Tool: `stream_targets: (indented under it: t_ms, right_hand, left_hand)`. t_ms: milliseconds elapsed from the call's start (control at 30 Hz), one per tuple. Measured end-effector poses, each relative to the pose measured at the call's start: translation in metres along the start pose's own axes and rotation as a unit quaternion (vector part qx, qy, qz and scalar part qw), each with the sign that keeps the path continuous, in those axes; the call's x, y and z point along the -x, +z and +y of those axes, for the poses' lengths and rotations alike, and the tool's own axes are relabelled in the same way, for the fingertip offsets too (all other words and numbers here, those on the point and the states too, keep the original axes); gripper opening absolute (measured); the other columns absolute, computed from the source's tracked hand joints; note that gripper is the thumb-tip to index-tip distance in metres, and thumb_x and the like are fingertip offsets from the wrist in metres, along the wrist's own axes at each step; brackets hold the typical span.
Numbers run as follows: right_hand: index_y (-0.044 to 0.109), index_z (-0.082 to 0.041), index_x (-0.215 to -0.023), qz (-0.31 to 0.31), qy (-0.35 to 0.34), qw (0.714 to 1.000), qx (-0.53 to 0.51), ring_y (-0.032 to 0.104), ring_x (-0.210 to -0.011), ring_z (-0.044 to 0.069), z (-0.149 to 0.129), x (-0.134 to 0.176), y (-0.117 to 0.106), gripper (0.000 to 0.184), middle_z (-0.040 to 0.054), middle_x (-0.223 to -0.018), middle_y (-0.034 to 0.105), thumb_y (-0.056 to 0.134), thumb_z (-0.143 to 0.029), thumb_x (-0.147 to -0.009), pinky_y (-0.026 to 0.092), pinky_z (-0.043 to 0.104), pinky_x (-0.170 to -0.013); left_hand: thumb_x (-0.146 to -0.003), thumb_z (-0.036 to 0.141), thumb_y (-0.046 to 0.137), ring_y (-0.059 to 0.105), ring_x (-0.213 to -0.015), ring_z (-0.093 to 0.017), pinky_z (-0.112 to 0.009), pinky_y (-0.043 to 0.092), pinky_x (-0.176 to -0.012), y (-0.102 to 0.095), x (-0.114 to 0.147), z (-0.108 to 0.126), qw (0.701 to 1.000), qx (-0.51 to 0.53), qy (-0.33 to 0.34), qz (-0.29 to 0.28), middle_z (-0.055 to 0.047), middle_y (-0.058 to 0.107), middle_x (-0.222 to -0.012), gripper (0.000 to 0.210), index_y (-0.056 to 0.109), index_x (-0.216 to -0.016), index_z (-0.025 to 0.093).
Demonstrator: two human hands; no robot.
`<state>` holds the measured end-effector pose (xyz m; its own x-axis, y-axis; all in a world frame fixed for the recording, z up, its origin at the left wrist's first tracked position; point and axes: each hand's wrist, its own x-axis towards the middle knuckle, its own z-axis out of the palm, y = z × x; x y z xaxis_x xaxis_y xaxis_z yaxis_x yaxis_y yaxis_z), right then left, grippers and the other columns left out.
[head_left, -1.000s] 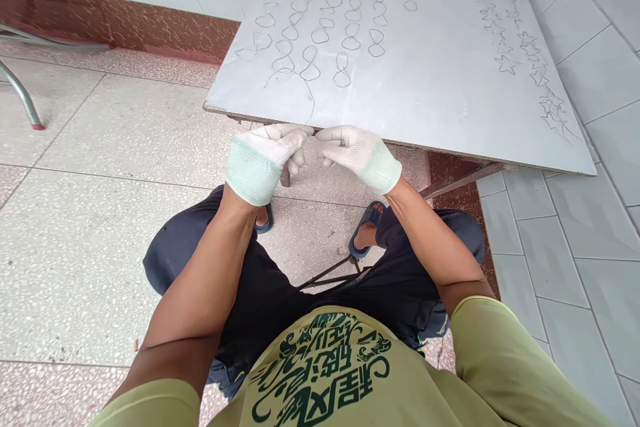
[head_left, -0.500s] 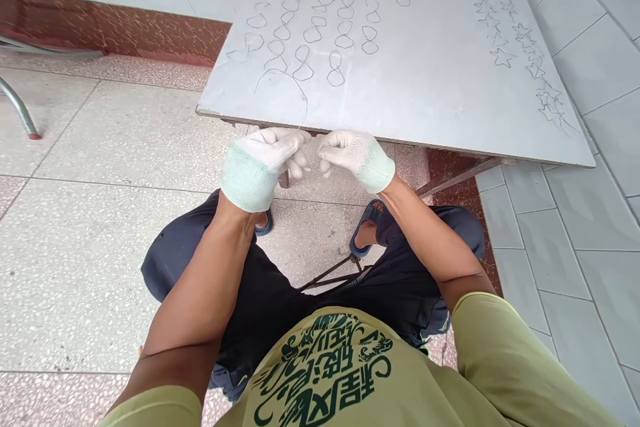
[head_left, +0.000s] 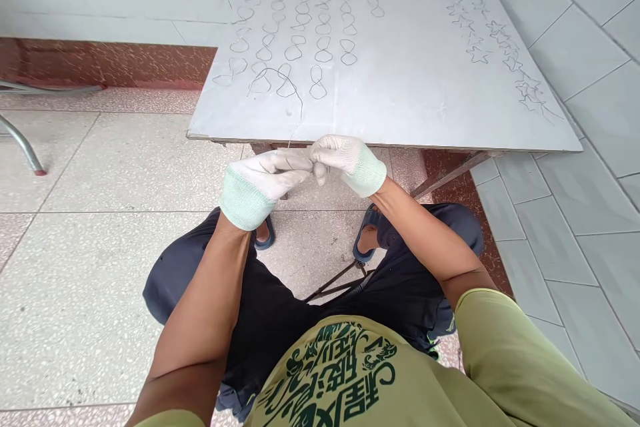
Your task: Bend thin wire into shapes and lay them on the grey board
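A thin wire (head_left: 299, 101) runs from between my fingers up over the table's front edge, its far end curving left across the bent shapes there. My left hand (head_left: 275, 170), in a white glove with a pale green cuff, pinches this wire. Touching its fingertips, my right hand (head_left: 343, 157) in a matching glove is also closed in a pinch at the wire; the part between the fingers is hidden. Both hands are just in front of the table edge. Closest to them on the table lies a figure-eight wire shape (head_left: 317, 83).
The white tabletop (head_left: 400, 100) carries rows of figure-eight wire shapes (head_left: 349, 52) at left and star-shaped wires (head_left: 479, 54) at right. A tiled wall (head_left: 575, 33) borders the right side. A metal chair leg (head_left: 23, 143) stands on the floor at far left.
My right hand has moved left, so its fingertips now meet those of my left hand. The left fingers have straightened somewhat. The camera view has shifted slightly, with the table lower in it.
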<state>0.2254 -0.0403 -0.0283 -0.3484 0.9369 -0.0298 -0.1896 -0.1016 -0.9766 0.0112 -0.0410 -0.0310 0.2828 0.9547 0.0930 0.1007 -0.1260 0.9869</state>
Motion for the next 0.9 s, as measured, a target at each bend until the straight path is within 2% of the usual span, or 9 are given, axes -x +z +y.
stream_targets:
  t_ms: [100,233,367,467,600,733,800,900]
  right_hand:
    - [0.067,-0.025,-0.077,-0.007,-0.017,1.000,0.012,0.068,-0.065,0.014,-0.003,0.003,-0.001,0.031,-0.0037,-0.064,0.074,0.084,-0.033,-0.102,0.060,0.027,-0.074]
    - [0.065,-0.026,-0.078,-0.024,-0.058,0.997,0.037,0.066,-0.065,0.014,-0.006,0.011,-0.003,0.025,-0.0045,-0.062,0.071,0.076,-0.023,-0.100,0.060,0.028,-0.077]
    - [0.067,-0.025,-0.077,-0.050,-0.086,0.994,0.050,0.067,-0.069,0.014,-0.005,0.014,-0.005,0.023,-0.0032,-0.065,0.072,0.071,-0.025,-0.100,0.060,0.029,-0.081]
    - [0.070,-0.025,-0.080,-0.079,-0.114,0.989,0.050,0.069,-0.070,0.016,-0.004,0.014,-0.005,0.019,-0.0016,-0.068,0.074,0.072,-0.030,-0.098,0.061,0.030,-0.080]
    - [0.072,-0.025,-0.079,-0.104,-0.114,0.986,0.063,0.069,-0.070,0.017,-0.009,0.015,-0.007,0.021,-0.0003,-0.070,0.077,0.075,-0.036,-0.096,0.060,0.030,-0.075]
    - [0.073,-0.024,-0.076,-0.122,-0.115,0.982,0.091,0.071,-0.072,0.016,-0.015,0.017,-0.011,0.023,0.0008,-0.073,0.078,0.076,-0.037,-0.095,0.060,0.029,-0.076]
    - [0.074,-0.024,-0.076,-0.124,-0.132,0.979,0.092,0.071,-0.072,0.015,-0.015,0.017,-0.013,0.020,0.0003,-0.073,0.079,0.075,-0.034,-0.094,0.060,0.029,-0.076]
    - [0.075,-0.023,-0.080,-0.130,-0.150,0.976,0.090,0.072,-0.071,0.015,-0.012,0.018,-0.016,0.015,-0.0012,-0.071,0.078,0.073,-0.029,-0.094,0.059,0.028,-0.075]
  left_hand:
    - [-0.076,0.034,0.093,0.074,-0.064,-0.022,-0.031,0.054,-0.052,0.002,-0.001,0.003,1.000,0.021,-0.016,0.010,-0.009,0.084,-0.080,0.015,0.088,-0.080,0.021]
    - [-0.076,0.035,0.091,0.070,-0.057,-0.022,-0.031,0.048,-0.048,0.004,-0.003,0.007,0.999,0.035,-0.029,-0.020,-0.006,0.077,-0.067,0.014,0.085,-0.076,0.021]
    - [-0.078,0.039,0.095,0.061,-0.051,-0.019,-0.032,0.045,-0.045,0.006,-0.002,0.012,0.999,0.034,-0.035,-0.019,-0.006,0.071,-0.060,0.025,0.080,-0.067,0.023]
    - [-0.081,0.038,0.094,0.058,-0.053,-0.018,-0.035,0.047,-0.049,0.006,0.001,0.014,0.999,0.043,-0.028,-0.018,-0.007,0.073,-0.062,0.028,0.078,-0.064,0.022]
    - [-0.090,0.038,0.089,0.066,-0.065,-0.022,-0.043,0.055,-0.064,0.004,0.005,0.014,0.998,0.040,0.004,-0.041,-0.008,0.072,-0.063,0.039,0.072,-0.059,0.024]
    - [-0.096,0.049,0.091,0.062,-0.063,-0.022,-0.044,0.055,-0.066,0.010,0.006,0.012,0.998,0.054,0.032,-0.024,-0.007,0.065,-0.060,0.051,0.068,-0.056,0.026]
    - [-0.094,0.056,0.095,0.059,-0.060,-0.020,-0.040,0.051,-0.060,0.014,0.006,0.012,0.996,0.079,0.035,-0.010,-0.005,0.062,-0.057,0.056,0.069,-0.055,0.026]
    - [-0.083,0.057,0.106,0.059,-0.059,-0.016,-0.033,0.051,-0.058,0.020,0.006,0.013,0.991,0.128,0.032,0.005,-0.002,0.059,-0.054,0.058,0.069,-0.052,0.026]
